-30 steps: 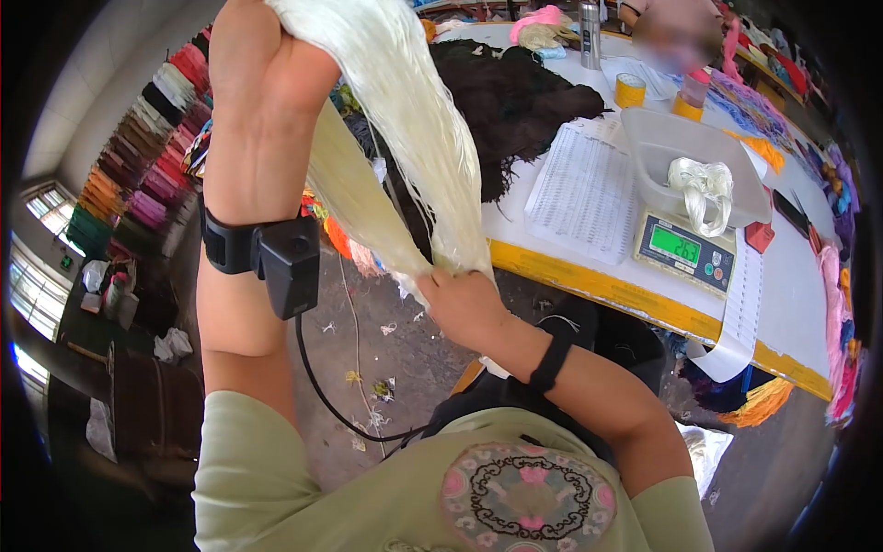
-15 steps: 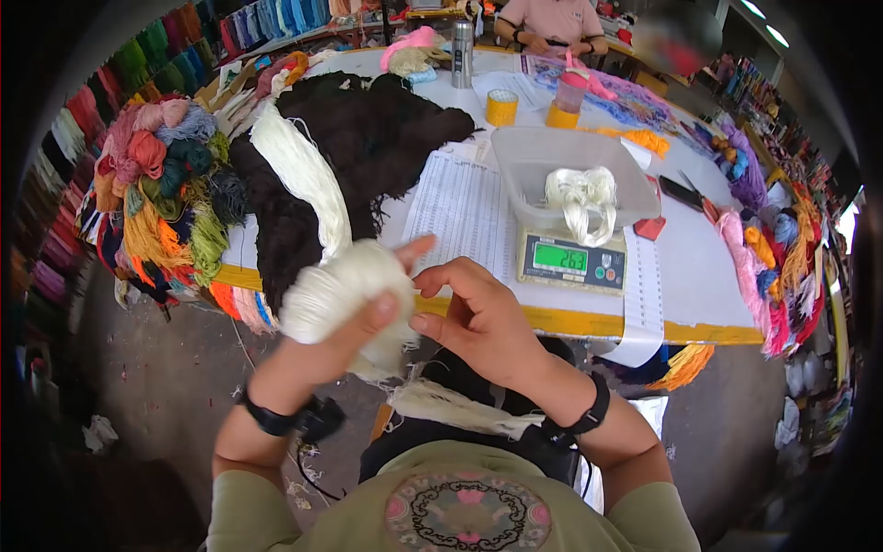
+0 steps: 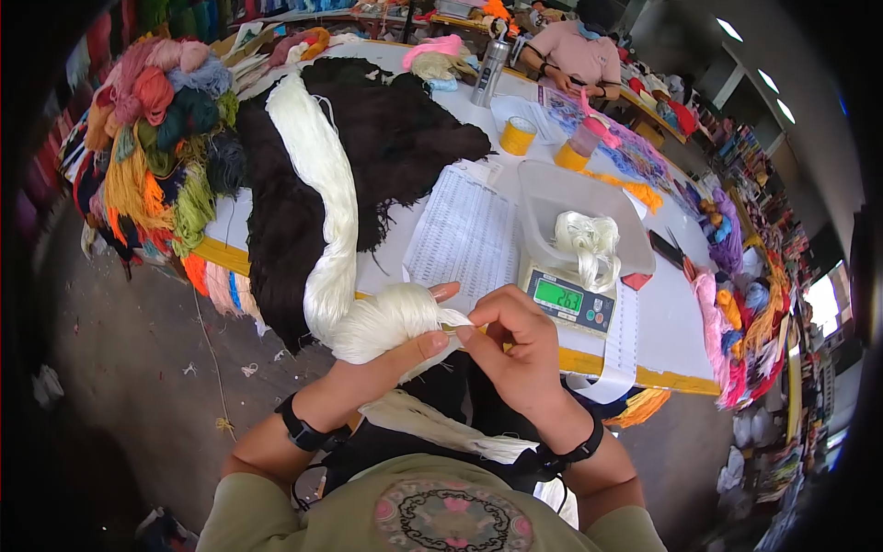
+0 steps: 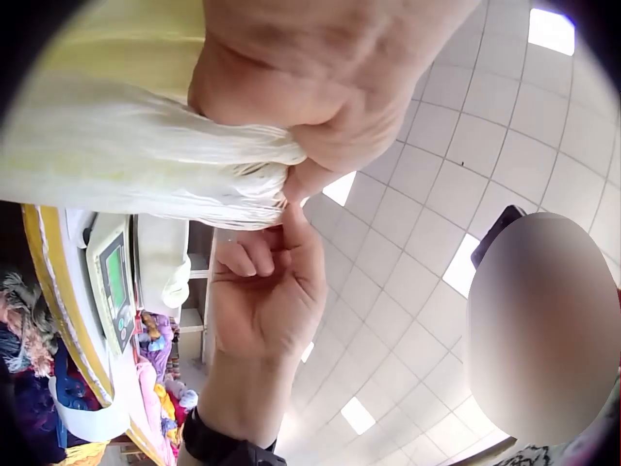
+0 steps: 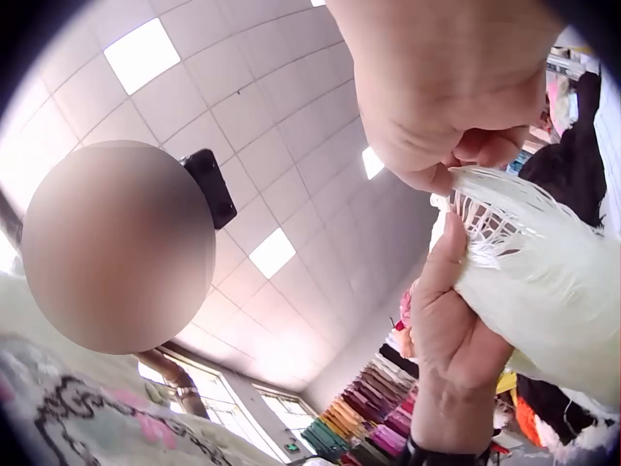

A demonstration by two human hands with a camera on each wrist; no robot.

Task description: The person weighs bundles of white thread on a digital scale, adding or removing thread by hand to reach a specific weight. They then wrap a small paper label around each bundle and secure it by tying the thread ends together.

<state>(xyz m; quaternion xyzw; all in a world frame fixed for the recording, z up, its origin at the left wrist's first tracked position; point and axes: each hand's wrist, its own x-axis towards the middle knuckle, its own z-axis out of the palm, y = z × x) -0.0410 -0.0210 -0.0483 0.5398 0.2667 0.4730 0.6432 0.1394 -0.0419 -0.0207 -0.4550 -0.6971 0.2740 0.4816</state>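
Note:
A long white skein of yarn [image 3: 317, 189] lies over the dark yarn pile and runs down to its bunched end in front of the table edge. My left hand [image 3: 391, 363] holds this end, thumb across the near side and fingertips showing beyond it. At the tip, my right hand [image 3: 522, 359] pinches a few strands [image 3: 452, 317] between thumb and index finger, pulled out from the bunch. In the right wrist view the strands [image 5: 490, 218] spread like a loose net between both hands. More white yarn [image 3: 441, 425] lies across my lap.
A scale [image 3: 566, 299] reading 263 carries a clear plastic tub [image 3: 543, 207] with a white hank [image 3: 589, 241]. Printed sheets [image 3: 464, 225], tape rolls [image 3: 518, 136], a steel flask [image 3: 490, 74] and scissors [image 3: 685, 258] lie around. Coloured yarn [image 3: 152, 138] heaps at left; a person [image 3: 575, 55] sits opposite.
My left hand has come down from its raised position with the skein. My right hand gripped the skein lower down, then was beside its bunched end, and now pinches strands there.

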